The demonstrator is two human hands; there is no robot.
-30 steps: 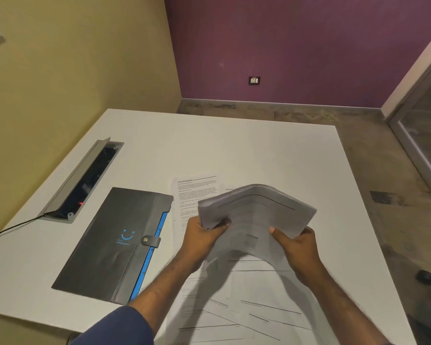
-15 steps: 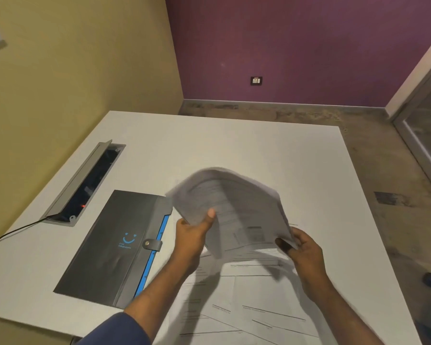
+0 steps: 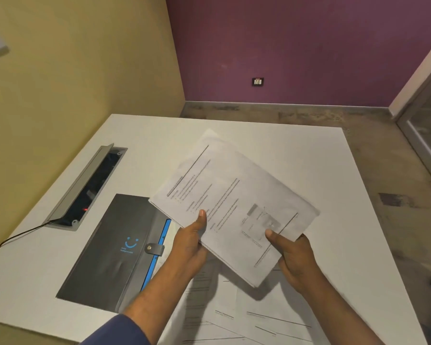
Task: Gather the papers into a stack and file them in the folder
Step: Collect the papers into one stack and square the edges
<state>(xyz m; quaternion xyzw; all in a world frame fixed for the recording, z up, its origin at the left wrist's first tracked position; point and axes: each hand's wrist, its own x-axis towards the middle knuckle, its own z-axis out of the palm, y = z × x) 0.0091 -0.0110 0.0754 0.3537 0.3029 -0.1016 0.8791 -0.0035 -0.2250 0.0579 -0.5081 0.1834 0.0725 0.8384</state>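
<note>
Both hands, left [image 3: 188, 241] and right [image 3: 295, 256], grip our stack [image 3: 234, 202] by its near edge above the bench [image 3: 296, 150]; light, floppy sheets may fan, so we pinch both corners; folder [image 3: 115, 247] lies left.

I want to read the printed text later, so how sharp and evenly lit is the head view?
Head view: the held stack of white printed papers is slightly soft, its text illegible; it and the forearms shade the loose white sheets below; the dark grey folder shows mild sheen; the white table edges converge from the wide lens.
</note>
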